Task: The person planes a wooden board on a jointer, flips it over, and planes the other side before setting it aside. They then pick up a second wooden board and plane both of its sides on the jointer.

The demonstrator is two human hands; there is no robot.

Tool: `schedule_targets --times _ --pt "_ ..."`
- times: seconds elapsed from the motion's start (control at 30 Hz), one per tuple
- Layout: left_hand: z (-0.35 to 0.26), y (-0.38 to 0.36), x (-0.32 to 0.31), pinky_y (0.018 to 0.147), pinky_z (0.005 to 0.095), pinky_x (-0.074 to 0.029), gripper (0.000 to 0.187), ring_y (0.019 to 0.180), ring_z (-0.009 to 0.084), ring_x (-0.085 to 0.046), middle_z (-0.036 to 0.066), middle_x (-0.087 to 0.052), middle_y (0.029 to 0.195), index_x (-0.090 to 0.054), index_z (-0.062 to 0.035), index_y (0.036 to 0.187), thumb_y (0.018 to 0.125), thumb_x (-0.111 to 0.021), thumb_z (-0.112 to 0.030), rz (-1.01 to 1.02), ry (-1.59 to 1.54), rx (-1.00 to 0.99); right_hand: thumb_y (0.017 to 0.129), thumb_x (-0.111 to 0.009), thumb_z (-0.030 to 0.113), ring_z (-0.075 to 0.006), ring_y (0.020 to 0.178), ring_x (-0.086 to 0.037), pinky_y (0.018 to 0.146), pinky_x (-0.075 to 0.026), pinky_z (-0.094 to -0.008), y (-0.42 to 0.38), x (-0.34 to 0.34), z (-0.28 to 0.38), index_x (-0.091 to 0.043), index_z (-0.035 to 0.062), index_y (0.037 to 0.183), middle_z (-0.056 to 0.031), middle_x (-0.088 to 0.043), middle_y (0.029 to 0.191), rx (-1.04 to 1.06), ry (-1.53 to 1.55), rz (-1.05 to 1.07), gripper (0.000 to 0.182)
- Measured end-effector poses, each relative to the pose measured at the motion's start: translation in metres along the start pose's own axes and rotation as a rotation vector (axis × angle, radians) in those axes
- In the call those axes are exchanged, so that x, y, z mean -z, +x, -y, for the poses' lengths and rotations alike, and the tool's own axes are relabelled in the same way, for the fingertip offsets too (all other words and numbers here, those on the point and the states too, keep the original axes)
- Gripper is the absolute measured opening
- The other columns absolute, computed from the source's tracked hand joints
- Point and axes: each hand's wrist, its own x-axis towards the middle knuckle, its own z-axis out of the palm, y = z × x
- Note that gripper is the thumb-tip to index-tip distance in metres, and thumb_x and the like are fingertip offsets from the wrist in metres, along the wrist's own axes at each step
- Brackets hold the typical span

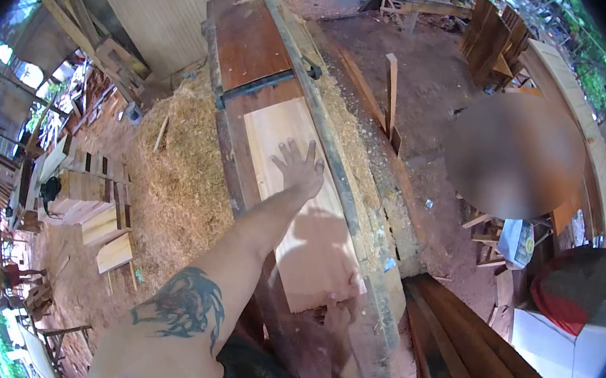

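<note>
A pale wooden board (280, 127) lies lengthwise on a long, narrow bench (369, 329). My left hand (297, 170) rests on its top face with the fingers spread. At the near end of the board, in shadow, my right hand (338, 311) holds the edge, with fingertips showing on top and the rest of the fingers hidden. A dark bar (258, 85) crosses the bench just beyond the board's far end. Past the bar is a reddish-brown flat surface (252, 43).
Wood shavings (185, 154) are heaped left of the bench. Stacked planks (84, 199) lie farther left, and dark boards (470, 354) lean at the lower right. People (2, 279) are at the far left. A large blurred patch covers part of the right side.
</note>
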Motion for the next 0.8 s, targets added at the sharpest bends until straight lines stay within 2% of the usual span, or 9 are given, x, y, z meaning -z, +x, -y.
schedule_targets --times 0.03,0.13,0.33,0.4,0.47,0.53,0.63,0.7,0.8 --pt "0.003 0.005 0.0 0.12 0.0812 0.005 0.068 0.16 0.058 0.005 0.033 -0.002 0.175 -0.021 -0.0221 0.172 0.111 -0.032 -0.05 -0.001 -0.004 0.001 0.111 -0.053 0.025 -0.033 0.156 -0.035 0.127 -0.03 -0.0448 0.005 -0.007 0.0 -0.026 -0.0048 0.166 -0.0247 -0.033 0.17 0.187 0.106 -0.068 0.067" --pt "0.01 0.024 0.004 0.12 0.0794 0.006 0.068 0.159 0.0587 0.005 0.034 -0.002 0.174 -0.022 -0.0205 0.172 0.111 -0.031 -0.05 -0.017 -0.031 -0.009 0.111 -0.053 0.019 -0.0328 0.157 -0.033 0.126 -0.032 -0.0434 0.018 -0.008 0.006 -0.01 -0.0019 0.169 -0.0206 -0.022 0.175 0.009 -0.017 0.025 0.075" --pt "0.024 0.072 0.017 0.12 0.0799 0.006 0.067 0.16 0.0583 0.004 0.035 -0.004 0.174 -0.024 -0.0213 0.171 0.111 -0.034 -0.049 -0.037 -0.027 -0.005 0.11 -0.058 0.021 -0.0264 0.15 -0.043 0.122 -0.037 -0.0397 0.057 -0.045 0.01 -0.028 -0.0043 0.164 -0.0168 -0.038 0.168 -0.112 0.182 -0.041 0.066" --pt "0.026 0.084 0.019 0.12 0.0802 0.005 0.067 0.16 0.0582 0.003 0.034 -0.004 0.174 -0.025 -0.0215 0.171 0.111 -0.034 -0.049 -0.044 -0.029 -0.001 0.108 -0.063 0.022 -0.0179 0.117 -0.059 0.096 -0.049 -0.0348 0.069 -0.042 0.021 -0.048 -0.0004 0.148 -0.0091 -0.058 0.13 -0.572 0.18 -0.022 0.049" --pt "0.03 0.098 0.022 0.12 0.0804 0.005 0.066 0.16 0.0583 0.002 0.034 -0.005 0.174 -0.026 -0.0218 0.171 0.111 -0.034 -0.049 -0.044 -0.022 0.006 0.108 -0.063 0.027 -0.0169 0.102 -0.067 0.086 -0.055 -0.035 0.079 -0.046 0.018 -0.06 0.0002 0.138 -0.0089 -0.069 0.113 -0.707 0.107 -0.011 0.04" --pt "0.033 0.11 0.02 0.12 0.0807 0.004 0.066 0.16 0.0585 0.0 0.034 -0.005 0.174 -0.026 -0.022 0.171 0.111 -0.034 -0.049 -0.032 -0.012 0.015 0.111 -0.059 0.035 -0.0233 0.105 -0.069 0.092 -0.056 -0.0403 0.083 -0.055 0.006 -0.064 -0.0024 0.132 -0.0163 -0.072 0.118 -0.516 -0.032 -0.008 0.043" --pt "0.039 0.127 0.021 0.12 0.0807 0.003 0.067 0.16 0.0578 -0.001 0.032 -0.006 0.175 -0.024 -0.0234 0.171 0.11 -0.034 -0.049 -0.033 -0.001 0.018 0.112 -0.056 0.04 -0.0178 0.06 -0.062 0.055 -0.051 -0.0355 0.099 -0.06 0.036 -0.067 0.0042 0.112 -0.0085 -0.069 0.079 -0.701 0.085 0.08 0.038" --pt "0.043 0.14 0.023 0.12 0.0809 0.002 0.068 0.16 0.0574 -0.001 0.032 -0.006 0.175 -0.024 -0.0237 0.171 0.11 -0.034 -0.05 -0.043 0.005 0.013 0.113 -0.054 0.042 -0.0142 0.046 -0.048 0.044 -0.037 -0.0335 0.111 -0.082 0.082 -0.065 0.0073 0.102 -0.0038 -0.058 0.062 -0.645 0.176 -0.014 0.038" --pt "0.048 0.155 0.023 0.12 0.0808 0.002 0.069 0.16 0.0571 -0.002 0.032 -0.007 0.175 -0.023 -0.0239 0.172 0.109 -0.035 -0.05 -0.058 0.016 0.015 0.113 -0.052 0.043 -0.0124 0.04 -0.043 0.038 -0.032 -0.0328 0.121 -0.084 0.062 -0.065 0.0081 0.095 -0.0017 -0.052 0.054 -0.653 0.216 0.027 0.042"
